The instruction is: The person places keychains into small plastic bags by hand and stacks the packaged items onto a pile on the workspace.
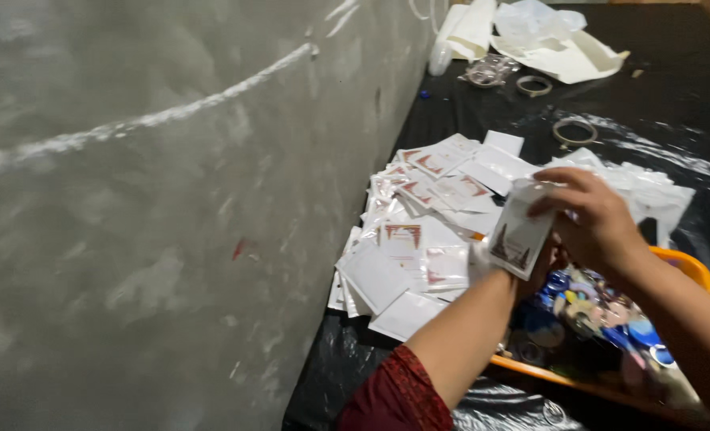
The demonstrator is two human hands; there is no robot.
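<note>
Both hands hold one small white packet [517, 231] with a dark printed picture, raised above an orange tray [694, 267]. My right hand [598, 219] grips the packet's top edge from the right. My left hand [530, 271] is mostly hidden behind the packet and holds it from below; its forearm comes up from a dark red sleeve [395, 395]. The tray holds several small round colourful pieces [586, 307]. Left of the hands lies a spread heap of similar white packets [427, 215] with red print.
A grey concrete wall [171, 199] fills the left side. The surface is covered in black plastic sheet [666, 120]. Two tape rings [574, 132] lie at the back, with white paper and clear bags [530, 32] beyond them.
</note>
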